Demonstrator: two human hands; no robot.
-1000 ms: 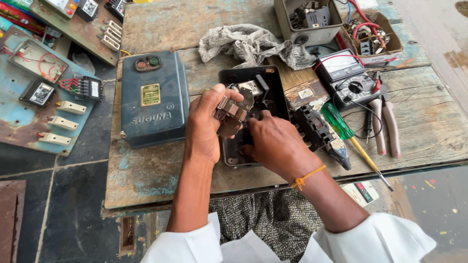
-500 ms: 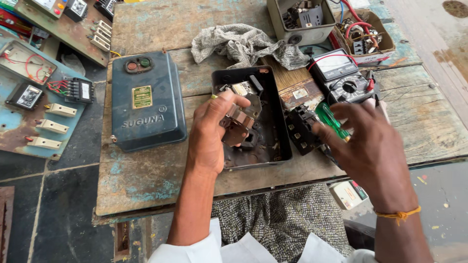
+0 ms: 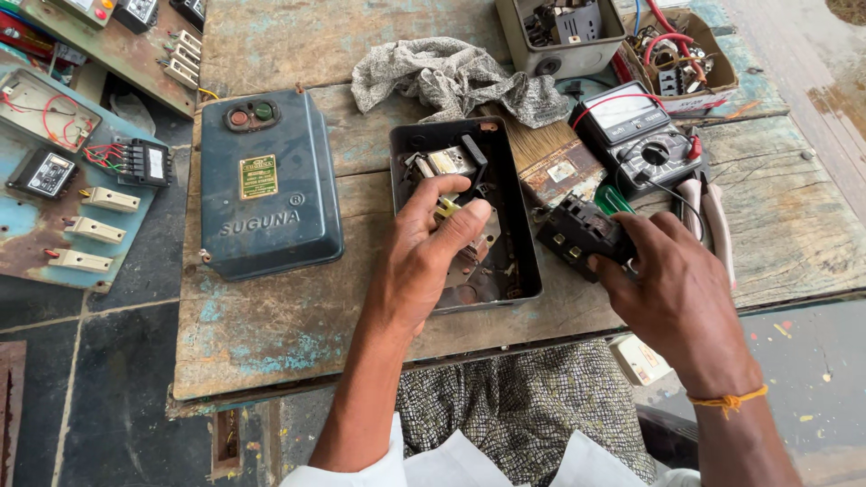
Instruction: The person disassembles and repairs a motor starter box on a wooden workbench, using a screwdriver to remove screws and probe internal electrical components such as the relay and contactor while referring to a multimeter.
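My left hand (image 3: 431, 248) rests inside an open black metal starter box (image 3: 526, 236) on the wooden table (image 3: 271, 325), fingers pressing on a metal part with brass fittings in it. My right hand (image 3: 672, 289) lies to the right of the box, fingers closed around a black contactor block (image 3: 575, 233) on the table. A green-handled screwdriver (image 3: 612, 197) shows just behind that block.
A blue-grey box cover (image 3: 268, 185) with two buttons lies left of the black box. A grey rag (image 3: 451, 77), a paint brush (image 3: 546, 158), a multimeter (image 3: 640, 135), pliers (image 3: 713, 212) and two parts boxes (image 3: 559, 36) sit behind. A wired panel (image 3: 63, 171) lies far left.
My right hand left the black box, swung right past the tools, and now grips the black contactor block. My left hand stayed in the box. The camera moved closer.
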